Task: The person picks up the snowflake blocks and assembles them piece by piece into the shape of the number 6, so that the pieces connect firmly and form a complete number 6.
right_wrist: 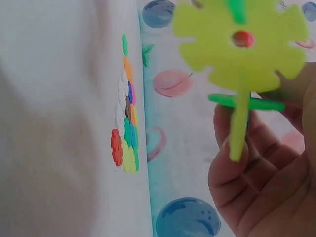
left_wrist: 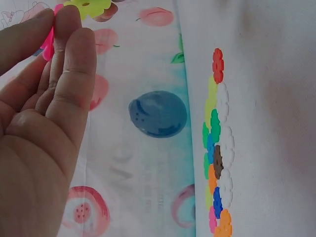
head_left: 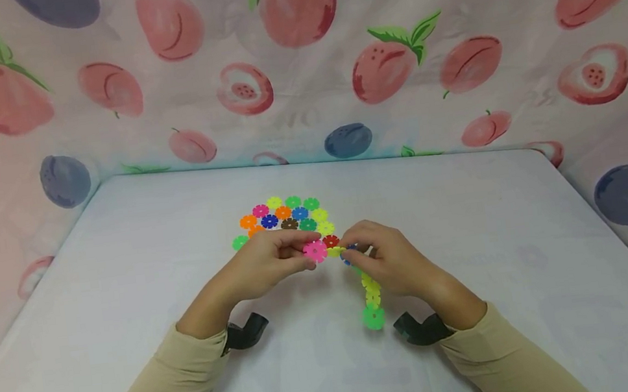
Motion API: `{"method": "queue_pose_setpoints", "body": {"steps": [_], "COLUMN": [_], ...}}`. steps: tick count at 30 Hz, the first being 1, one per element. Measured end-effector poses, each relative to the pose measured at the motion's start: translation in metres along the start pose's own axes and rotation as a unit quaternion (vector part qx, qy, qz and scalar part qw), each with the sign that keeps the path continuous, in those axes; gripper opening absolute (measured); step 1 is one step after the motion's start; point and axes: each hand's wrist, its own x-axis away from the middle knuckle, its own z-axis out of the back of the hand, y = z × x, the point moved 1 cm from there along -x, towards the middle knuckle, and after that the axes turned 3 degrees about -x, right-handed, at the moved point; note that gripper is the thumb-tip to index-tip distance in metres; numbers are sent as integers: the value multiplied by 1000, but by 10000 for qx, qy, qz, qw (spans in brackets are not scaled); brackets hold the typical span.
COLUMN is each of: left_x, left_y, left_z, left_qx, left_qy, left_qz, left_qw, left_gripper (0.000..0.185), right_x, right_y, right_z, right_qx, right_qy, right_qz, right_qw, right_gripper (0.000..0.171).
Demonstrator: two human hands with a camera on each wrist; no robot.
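Note:
Between the thumb and fingers of my left hand (head_left: 266, 264) is a pink notched snowflake disc (head_left: 315, 251), seen edge-on in the left wrist view. My right hand (head_left: 388, 255) pinches a chain of interlocking discs near its upper end, where a blue disc (head_left: 346, 257) shows partly behind the fingers. A yellow disc (head_left: 335, 252) lies between the two hands, by the pink one; I cannot tell whether those two are joined. Below the right hand hang yellow discs (head_left: 371, 290) and a green end disc (head_left: 373, 317). The right wrist view shows a large yellow disc (right_wrist: 207, 47) up close.
Several loose snowflake discs lie grouped on the white table beyond the hands, among them a brown disc (head_left: 289, 224), an orange disc (head_left: 248, 221) and a red disc (head_left: 331, 241). White discs (left_wrist: 226, 143) lie there too. A fruit-print cloth (head_left: 304, 118) hangs behind the table.

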Motion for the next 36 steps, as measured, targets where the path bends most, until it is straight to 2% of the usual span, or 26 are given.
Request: {"method": "queue_pose_setpoints", "body": {"steps": [6, 14, 25, 29, 36], "left_x": [1, 2, 1, -1, -6], "left_y": [2, 2, 1, 1, -3], "left_z": [0, 0, -4, -6, -10], "left_qx": [-88, -152, 38, 110, 245], "left_qy": [-103, -209, -191, -161, 34], "left_qz": [106, 93, -194, -240, -138], "left_qw": [9999, 9996, 9996, 9995, 9996], "left_gripper": [42, 43, 42, 42, 39], "right_x": [0, 1, 2, 2, 0], "right_y": [1, 0, -5, -6, -6], "right_z": [0, -2, -5, -5, -3], "right_qx": [23, -89, -365, -340, -155], "right_qy": [57, 47, 145, 199, 132], "right_qz": [111, 397, 661, 595, 135], "right_qw": [9999, 9992, 9970, 9974, 9997], "right_gripper": [12, 11, 13, 12, 13]}}
